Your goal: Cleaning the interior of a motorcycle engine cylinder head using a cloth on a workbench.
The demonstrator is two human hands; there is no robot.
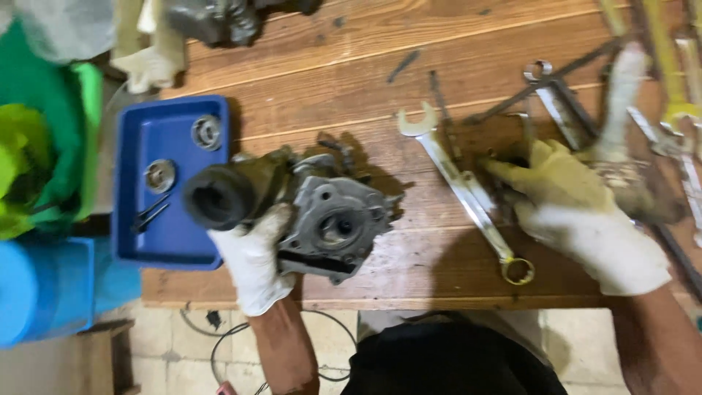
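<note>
We're at a big wooden workbench [351, 80] with plank lines running across it, and it carries pretty much everything here. Biggest thing on it is the blue plastic tray [183, 245], sitting at the bench's left end and reaching almost to the near edge. Inside the tray we've got two round metal bearing-like rings [207, 132] toward its far side and a couple of thin dark pins [150, 214] lower down.

Just right of the tray, close to the near edge, is the grey cast-metal engine part [333, 219], greasy, with a round bore in its face and a black rubber intake tube [219, 196] sticking out toward the tray. Our left hand [252, 260], in a white glove, is wrapped around the underside of that casting, gripping it between tube and body and tilting it up off the wood.

Over on the right half of the bench, our right hand [567, 201], in a yellowish dirty glove, is pressed down flat-ish among the tools, fingers stretched toward the left. We can't tell if it's actually pinching anything, the fingertips are lost in the clutter.

Just left of that hand lies a long silver combination wrench [461, 186], open end toward the far side, ring end by the near edge. More spanners [563, 110] are piled at the far right corner.
</note>
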